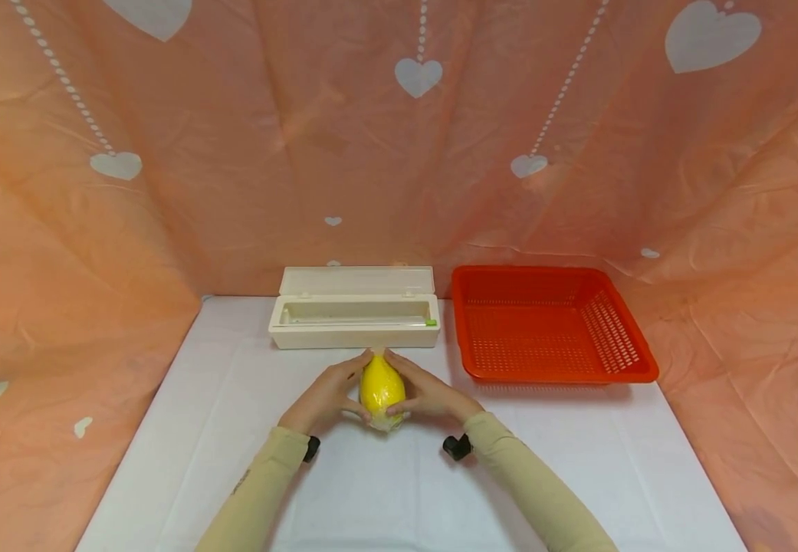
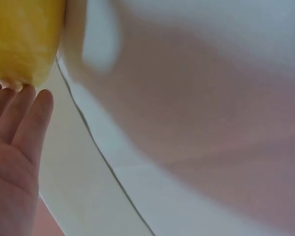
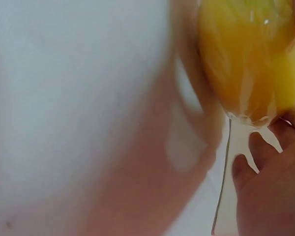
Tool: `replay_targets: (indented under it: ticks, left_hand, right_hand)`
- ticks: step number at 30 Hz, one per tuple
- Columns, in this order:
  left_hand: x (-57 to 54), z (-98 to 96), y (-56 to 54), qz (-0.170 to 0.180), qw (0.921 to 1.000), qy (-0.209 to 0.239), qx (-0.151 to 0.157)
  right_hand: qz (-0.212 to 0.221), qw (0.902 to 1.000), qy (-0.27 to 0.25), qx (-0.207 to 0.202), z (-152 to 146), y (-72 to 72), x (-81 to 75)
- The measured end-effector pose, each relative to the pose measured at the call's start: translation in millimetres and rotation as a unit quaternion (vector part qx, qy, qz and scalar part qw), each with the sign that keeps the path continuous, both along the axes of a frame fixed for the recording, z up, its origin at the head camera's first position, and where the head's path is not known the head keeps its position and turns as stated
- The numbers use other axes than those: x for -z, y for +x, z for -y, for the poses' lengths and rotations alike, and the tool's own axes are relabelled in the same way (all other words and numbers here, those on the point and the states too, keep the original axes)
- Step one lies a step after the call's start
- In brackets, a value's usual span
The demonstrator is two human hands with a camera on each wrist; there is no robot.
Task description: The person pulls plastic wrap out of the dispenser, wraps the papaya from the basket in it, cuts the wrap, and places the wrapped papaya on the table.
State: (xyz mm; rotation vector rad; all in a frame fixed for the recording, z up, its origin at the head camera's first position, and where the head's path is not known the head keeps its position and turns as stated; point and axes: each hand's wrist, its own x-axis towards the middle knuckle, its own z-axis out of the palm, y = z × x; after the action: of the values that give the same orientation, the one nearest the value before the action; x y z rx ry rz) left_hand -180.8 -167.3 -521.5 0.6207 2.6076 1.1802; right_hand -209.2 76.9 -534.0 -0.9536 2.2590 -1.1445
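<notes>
A smooth yellow fruit (image 1: 381, 386), oval and wrapped in shiny clear film, is between the two hands near the middle of the white table. The left hand (image 1: 326, 392) holds its left side, with fingertips at the far end and thumb near the close end. On the opposite side the right hand (image 1: 433, 392) grips it in the same way. Gathered, wrinkled film shows at the near end. In the right wrist view the film glints on the fruit (image 3: 250, 59), and several fingers reach its end. The left wrist view shows only part of the fruit (image 2: 24, 39).
Just beyond the hands stands a long cream box (image 1: 353, 338), its lid (image 1: 357, 281) raised and a green slider (image 1: 430, 323) at its right front edge. To the right sits a red perforated basket (image 1: 540, 377). An orange curtain with white hearts (image 1: 418, 77) hangs behind and beside the table.
</notes>
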Motion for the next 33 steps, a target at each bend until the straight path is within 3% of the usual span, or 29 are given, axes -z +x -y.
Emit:
replay_targets:
  ticks: [7, 12, 15, 18, 22, 25, 30, 33]
  left_hand:
    - [-6.9, 1.3, 0.6, 0.023, 0.9986, 0.046, -0.012]
    - [-14.5, -0.1, 3.1, 0.083, 0.9848, 0.133, -0.075]
    - [-17.3, -2.5, 5.1, 0.132, 0.9683, 0.171, -0.125]
    - [-18.1, -6.9, 8.0, 0.166, 0.9528, 0.187, -0.172]
    - [-20.2, -14.8, 13.7, 0.196, 0.9310, 0.204, -0.231]
    - [-22.1, -21.0, 18.0, 0.199, 0.9206, 0.217, -0.257]
    - [-22.9, -29.2, 21.6, 0.206, 0.9037, 0.253, -0.278]
    - [-22.4, -31.2, 22.5, 0.208, 0.9046, 0.248, -0.278]
  right_hand:
    - [0.031, 0.9991, -0.031, 0.002, -2, -2.4, 0.0]
    - [0.093, 0.9907, -0.082, 0.055, -4, -1.9, 0.1]
    - [0.146, 0.9742, -0.126, 0.117, -6, 0.1, 1.1]
    - [0.199, 0.9502, -0.174, 0.165, -7, 3.2, 1.1]
    - [0.286, 0.9109, -0.222, 0.199, -7, 7.5, 1.1]
    - [0.335, 0.8907, -0.228, 0.207, -6, 10.0, 1.9]
    - [0.352, 0.8876, -0.211, 0.210, -3, 12.7, 4.1]
    - [0.362, 0.8777, -0.213, 0.232, -2, 13.2, 4.4]
